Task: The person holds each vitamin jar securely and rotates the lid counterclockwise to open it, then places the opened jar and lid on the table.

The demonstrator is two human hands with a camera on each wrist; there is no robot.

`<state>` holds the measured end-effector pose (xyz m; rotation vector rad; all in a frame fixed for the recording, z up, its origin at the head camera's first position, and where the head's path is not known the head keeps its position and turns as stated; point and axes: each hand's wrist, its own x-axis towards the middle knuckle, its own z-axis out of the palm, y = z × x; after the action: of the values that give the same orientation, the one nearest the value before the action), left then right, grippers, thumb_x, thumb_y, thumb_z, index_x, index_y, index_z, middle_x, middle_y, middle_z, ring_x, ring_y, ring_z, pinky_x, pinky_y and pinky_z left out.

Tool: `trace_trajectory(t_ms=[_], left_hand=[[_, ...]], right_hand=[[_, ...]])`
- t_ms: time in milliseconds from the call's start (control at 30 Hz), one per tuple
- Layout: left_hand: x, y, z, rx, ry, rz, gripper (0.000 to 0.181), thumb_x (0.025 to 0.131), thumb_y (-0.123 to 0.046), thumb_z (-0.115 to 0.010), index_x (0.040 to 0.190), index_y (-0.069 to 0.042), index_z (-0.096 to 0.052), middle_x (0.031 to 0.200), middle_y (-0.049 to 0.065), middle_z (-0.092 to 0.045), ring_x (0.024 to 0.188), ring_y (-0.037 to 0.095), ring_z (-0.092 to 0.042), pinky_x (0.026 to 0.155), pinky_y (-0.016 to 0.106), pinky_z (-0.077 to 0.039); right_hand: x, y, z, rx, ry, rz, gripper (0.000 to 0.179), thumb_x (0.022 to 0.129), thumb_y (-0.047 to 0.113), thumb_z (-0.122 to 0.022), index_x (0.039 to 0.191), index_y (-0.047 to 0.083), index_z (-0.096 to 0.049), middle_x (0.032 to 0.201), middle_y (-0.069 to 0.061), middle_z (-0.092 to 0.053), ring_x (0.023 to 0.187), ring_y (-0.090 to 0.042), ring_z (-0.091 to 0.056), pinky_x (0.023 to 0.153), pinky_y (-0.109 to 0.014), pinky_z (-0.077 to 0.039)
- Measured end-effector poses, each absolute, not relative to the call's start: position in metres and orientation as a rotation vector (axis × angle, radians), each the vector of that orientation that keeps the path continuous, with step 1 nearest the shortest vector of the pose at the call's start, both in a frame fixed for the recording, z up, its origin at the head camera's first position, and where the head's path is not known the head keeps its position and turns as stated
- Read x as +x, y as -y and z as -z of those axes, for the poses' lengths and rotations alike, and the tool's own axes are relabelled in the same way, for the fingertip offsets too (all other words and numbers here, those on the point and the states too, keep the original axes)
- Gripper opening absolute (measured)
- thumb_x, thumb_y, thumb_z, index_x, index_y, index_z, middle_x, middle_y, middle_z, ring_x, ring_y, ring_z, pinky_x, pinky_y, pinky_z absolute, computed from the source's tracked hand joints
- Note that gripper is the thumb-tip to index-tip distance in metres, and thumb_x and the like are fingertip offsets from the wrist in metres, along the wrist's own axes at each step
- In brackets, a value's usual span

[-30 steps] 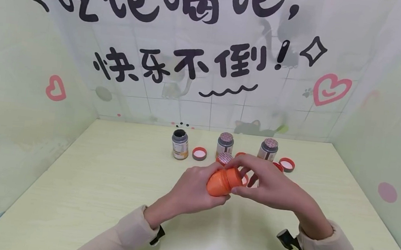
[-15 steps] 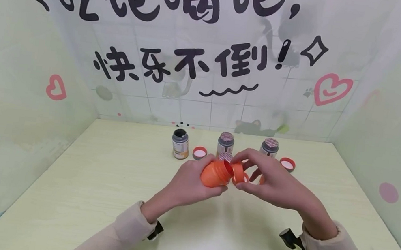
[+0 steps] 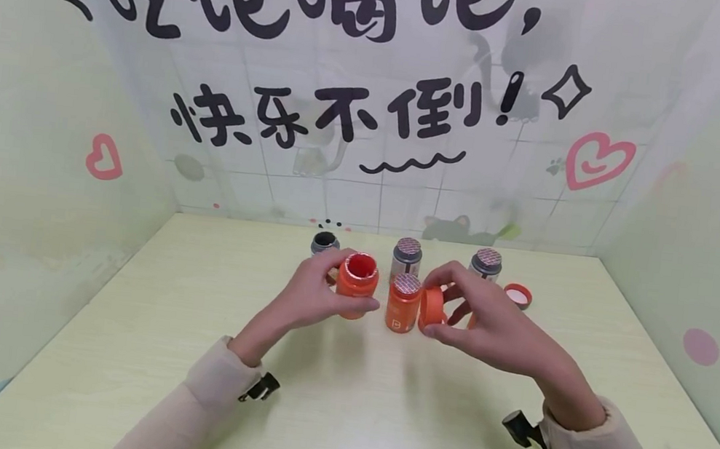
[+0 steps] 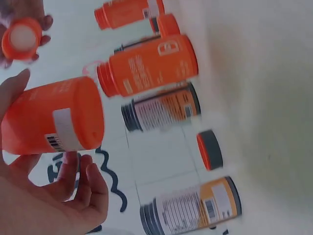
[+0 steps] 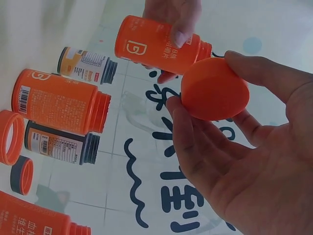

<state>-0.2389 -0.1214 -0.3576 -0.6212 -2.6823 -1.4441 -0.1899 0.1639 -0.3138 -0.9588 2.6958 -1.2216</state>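
My left hand grips an open-mouthed orange bottle, held above the table and tilted so its red inside shows in the head view. My right hand pinches an orange screw cap between thumb and fingers; its smooth top faces the right wrist camera. Bottle and cap are apart. Between the hands stands a second orange bottle with a foil seal over its mouth. Another orange bottle shows in the right wrist view; in the head view my right hand mostly hides it.
Three dark grey bottles stand at the back: an unsealed one behind my left hand, and foil-topped ones in the middle and on the right. Caps lie nearby: a grey-and-red one and a loose orange one. Printed cloth walls surround the table.
The cap has come off the orange bottle and stays in my right hand. My left hand has carried the bottle leftward and turned its mouth upward, uncovering the sealed orange bottle.
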Motion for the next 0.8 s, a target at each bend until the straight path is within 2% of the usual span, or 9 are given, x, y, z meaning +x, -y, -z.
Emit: trace_trajectory(t_ms=[133,333,600,800], left_hand=[[-0.25,0.137,0.356,-0.47,2.777,1.396,0.06,0.077,-0.039,-0.089,0.13,-0.025,-0.065,0.123,-0.002,-0.066,0.113,0.023,-0.061,0.085,0.04,-0.056],[-0.266,0.159,0.361,-0.228,2.913,1.296,0.064,0.078,-0.036,-0.087,0.134,-0.018,-0.059,0.129,0.006,-0.066,0.119,0.03,-0.062,0.091,0.047,-0.057],[-0.277,0.171,0.37,-0.198,3.053,1.148,0.07,0.08,-0.024,-0.086,0.141,-0.008,-0.056,0.135,0.013,-0.064,0.125,0.035,-0.059,0.097,0.05,-0.057],[-0.282,0.171,0.378,-0.215,3.111,1.117,0.071,0.079,-0.017,-0.087,0.142,-0.005,-0.055,0.134,0.015,-0.064,0.123,0.035,-0.058,0.097,0.049,-0.057]], right_hand=[[-0.191,-0.163,0.315,-0.986,-2.714,1.23,0.044,0.085,0.012,-0.083,0.12,0.017,-0.056,0.117,0.002,-0.064,0.104,-0.016,-0.069,0.079,-0.028,-0.061],[-0.194,-0.161,0.317,-1.011,-2.758,1.206,0.043,0.082,0.012,-0.085,0.116,0.017,-0.058,0.113,0.005,-0.065,0.1,-0.012,-0.065,0.081,-0.03,-0.059],[-0.196,-0.158,0.321,-0.963,-2.753,1.22,0.048,0.082,0.012,-0.085,0.121,0.015,-0.057,0.113,0.003,-0.067,0.097,-0.015,-0.067,0.08,-0.03,-0.06],[-0.196,-0.156,0.324,-0.978,-2.791,1.182,0.049,0.083,0.01,-0.083,0.126,0.011,-0.059,0.121,0.001,-0.067,0.103,-0.016,-0.067,0.088,-0.034,-0.059]])
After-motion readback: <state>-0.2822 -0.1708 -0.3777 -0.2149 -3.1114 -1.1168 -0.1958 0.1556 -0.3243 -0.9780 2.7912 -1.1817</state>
